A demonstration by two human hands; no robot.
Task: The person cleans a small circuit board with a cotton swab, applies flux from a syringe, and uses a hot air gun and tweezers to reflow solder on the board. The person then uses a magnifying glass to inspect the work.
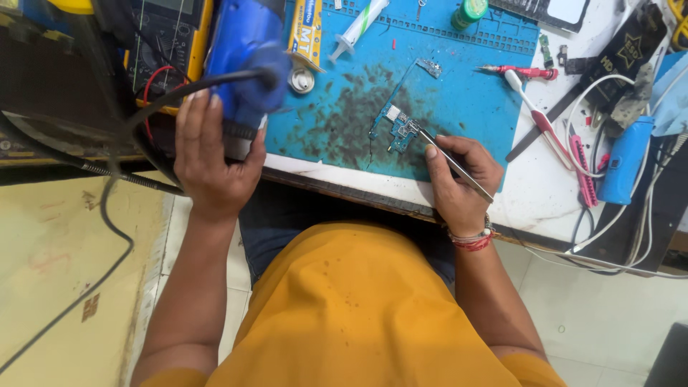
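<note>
Left hand (215, 154) wraps one blue hot-air tool (244, 57) off the desk's (530, 193) left edge; right hand (459, 179) pinches one pair of tweezers (455, 163) on one circuit board (398, 127) near the front edge

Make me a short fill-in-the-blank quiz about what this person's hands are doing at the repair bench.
1. The right hand holds metal ____ against the small circuit board.
2. The circuit board lies on a stained mat whose colour is ____.
3. The left hand grips a blue tool that has a ____ cable.
4. The person's shirt is ____.

Missing words: tweezers; blue; black; orange
</note>
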